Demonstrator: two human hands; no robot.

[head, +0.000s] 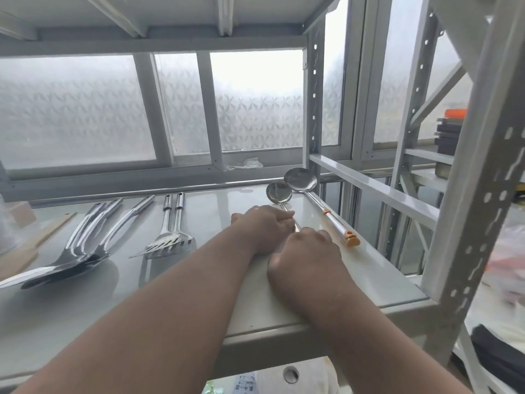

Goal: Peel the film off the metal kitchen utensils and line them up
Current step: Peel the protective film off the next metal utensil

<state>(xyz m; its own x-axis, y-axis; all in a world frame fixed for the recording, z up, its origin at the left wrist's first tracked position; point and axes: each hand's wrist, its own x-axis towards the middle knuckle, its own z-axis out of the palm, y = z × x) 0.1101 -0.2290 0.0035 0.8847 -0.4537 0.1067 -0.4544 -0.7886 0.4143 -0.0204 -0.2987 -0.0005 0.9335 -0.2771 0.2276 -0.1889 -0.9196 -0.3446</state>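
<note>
Ladle (279, 192) lies on the shelf (369, 268) beside a larger ladle (300, 180). Both hands, left (262, 227) and right (305, 258), close their fingers on its handle. Judged stiff, light, slippery steel; film thin. Hold the handle firmly and pick at a film edge.

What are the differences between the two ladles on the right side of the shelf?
The right ladle has a bigger bowl than the left ladle. The right ladle lies free and shows an orange end on its grip; the left ladle's grip is hidden under the left hand and right hand. Both are shiny metal, bowls pointing toward the window.
</note>
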